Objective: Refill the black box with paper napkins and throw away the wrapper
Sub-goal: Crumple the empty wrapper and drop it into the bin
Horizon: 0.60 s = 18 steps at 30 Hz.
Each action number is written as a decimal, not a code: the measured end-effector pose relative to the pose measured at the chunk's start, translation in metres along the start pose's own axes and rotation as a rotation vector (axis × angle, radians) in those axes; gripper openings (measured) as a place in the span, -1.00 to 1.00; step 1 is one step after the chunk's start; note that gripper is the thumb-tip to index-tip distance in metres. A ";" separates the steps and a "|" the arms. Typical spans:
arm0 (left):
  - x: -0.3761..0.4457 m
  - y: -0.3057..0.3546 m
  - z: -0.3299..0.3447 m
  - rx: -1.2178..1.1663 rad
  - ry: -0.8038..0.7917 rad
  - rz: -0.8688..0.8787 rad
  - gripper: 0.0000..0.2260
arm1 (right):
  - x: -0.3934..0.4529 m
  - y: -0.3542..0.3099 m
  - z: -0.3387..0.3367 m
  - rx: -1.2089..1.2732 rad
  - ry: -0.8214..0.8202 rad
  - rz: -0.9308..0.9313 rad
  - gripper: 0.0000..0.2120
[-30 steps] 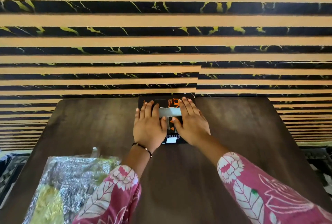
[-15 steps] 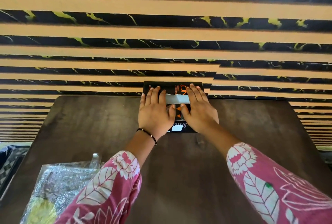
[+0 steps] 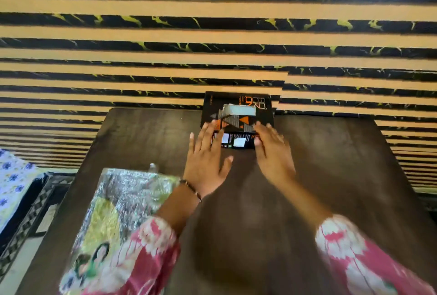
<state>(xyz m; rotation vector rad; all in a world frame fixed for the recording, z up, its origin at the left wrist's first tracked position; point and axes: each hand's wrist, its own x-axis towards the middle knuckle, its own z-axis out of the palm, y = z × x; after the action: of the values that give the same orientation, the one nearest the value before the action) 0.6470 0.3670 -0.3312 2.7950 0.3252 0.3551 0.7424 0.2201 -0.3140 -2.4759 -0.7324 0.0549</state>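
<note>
**Little legible print on the box**

From where I stand, the black box [image 3: 237,115] at twelve o'clock on the surface [image 3: 331,176] carries large lettering near its far edge, upside down to me, partly orange; it looks like "ON" but I cannot be sure. Two white labels on its near side are too blurred to read.

**One head view, looking forward and down**

A single wide-angle camera sits above the near edge of the table [image 3: 132,134], facing across it toward the striped wall [image 3: 165,34] just beyond the far edge. It is close: both forearms enter from below, blurred. The box [image 3: 238,115] lies at the far edge, centre frame; the table's near left corner falls outside the frame.
</note>
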 end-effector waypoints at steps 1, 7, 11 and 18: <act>-0.028 0.000 0.004 -0.007 -0.010 -0.040 -0.40 | -0.028 0.005 0.007 0.058 -0.009 0.014 -0.61; -0.168 -0.007 0.017 0.046 -0.171 -0.315 -0.36 | -0.183 0.033 0.053 0.141 -0.207 0.066 -0.55; -0.195 -0.008 0.011 0.099 -0.267 -0.652 -0.32 | -0.223 0.045 0.061 0.035 -0.258 0.027 -0.47; -0.195 0.027 0.019 0.105 -0.420 -0.545 -0.31 | -0.231 0.056 0.042 0.028 -0.327 0.061 -0.49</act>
<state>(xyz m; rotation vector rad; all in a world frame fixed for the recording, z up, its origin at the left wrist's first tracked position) 0.4731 0.2864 -0.3802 2.6403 0.9828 -0.3759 0.5659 0.0832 -0.4050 -2.4901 -0.7810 0.4994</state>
